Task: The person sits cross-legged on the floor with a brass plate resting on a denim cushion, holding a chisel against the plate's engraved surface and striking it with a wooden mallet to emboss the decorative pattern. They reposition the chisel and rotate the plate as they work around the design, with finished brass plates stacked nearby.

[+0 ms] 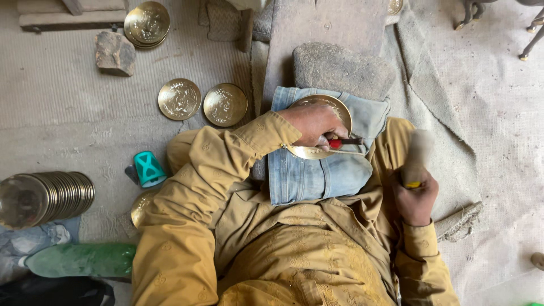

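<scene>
**Brass plate worked on denim pad**

2 finished plates (202, 102) are seen lying at left. The brass plate (317, 127) is pinned on the denim pad (317, 170) by the left hand (311, 123), fingers closed around a red-handled chisel (343, 142). A blurred mallet (418, 156) is gripped by the right hand (416, 198).

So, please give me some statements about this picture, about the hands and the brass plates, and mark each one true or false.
1. The left hand holds a red-handled tool on a brass plate. True.
2. That plate rests on bare floor. False: it lies on a folded denim cloth.
3. The right hand is empty. False: it grips a mallet, which is blurred.
4. Two brass plates lie side by side on the floor. True.
5. The cup is red. False: it is teal.
</scene>
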Tool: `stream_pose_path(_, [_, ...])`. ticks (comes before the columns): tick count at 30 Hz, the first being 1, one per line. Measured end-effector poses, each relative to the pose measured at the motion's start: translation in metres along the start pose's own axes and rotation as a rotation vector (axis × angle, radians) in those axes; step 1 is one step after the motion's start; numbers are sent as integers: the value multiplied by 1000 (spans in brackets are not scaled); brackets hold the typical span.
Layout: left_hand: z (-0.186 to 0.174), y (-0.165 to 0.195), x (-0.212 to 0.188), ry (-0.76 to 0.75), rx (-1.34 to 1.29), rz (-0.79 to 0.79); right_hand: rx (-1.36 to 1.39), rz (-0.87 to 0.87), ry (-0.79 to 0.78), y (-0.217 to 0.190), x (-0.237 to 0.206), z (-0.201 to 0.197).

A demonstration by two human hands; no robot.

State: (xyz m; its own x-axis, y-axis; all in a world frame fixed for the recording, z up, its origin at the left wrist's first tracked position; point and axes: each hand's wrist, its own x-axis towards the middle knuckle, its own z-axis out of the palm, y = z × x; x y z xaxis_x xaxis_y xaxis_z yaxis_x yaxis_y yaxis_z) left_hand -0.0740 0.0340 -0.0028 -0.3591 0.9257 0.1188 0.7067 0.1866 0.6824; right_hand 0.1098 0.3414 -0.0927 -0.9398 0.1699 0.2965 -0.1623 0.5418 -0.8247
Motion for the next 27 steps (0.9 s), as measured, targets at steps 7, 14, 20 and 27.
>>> stream_pose_path(7, [-1,0,-1,-68,29,-69,-149,82,-34,-4,-1,1])
stream_pose_path(14, [2,-1,-2,-105,-8,-109,-233,33,-62,-13,-1,0])
stream_pose_path(20, [0,-1,-2,-89,15,-99,-261,37,-51,-23,1,4])
stream_pose_path(27, [-1,-2,-4,-141,35,-135,-374,22,-80,-27,-1,5])
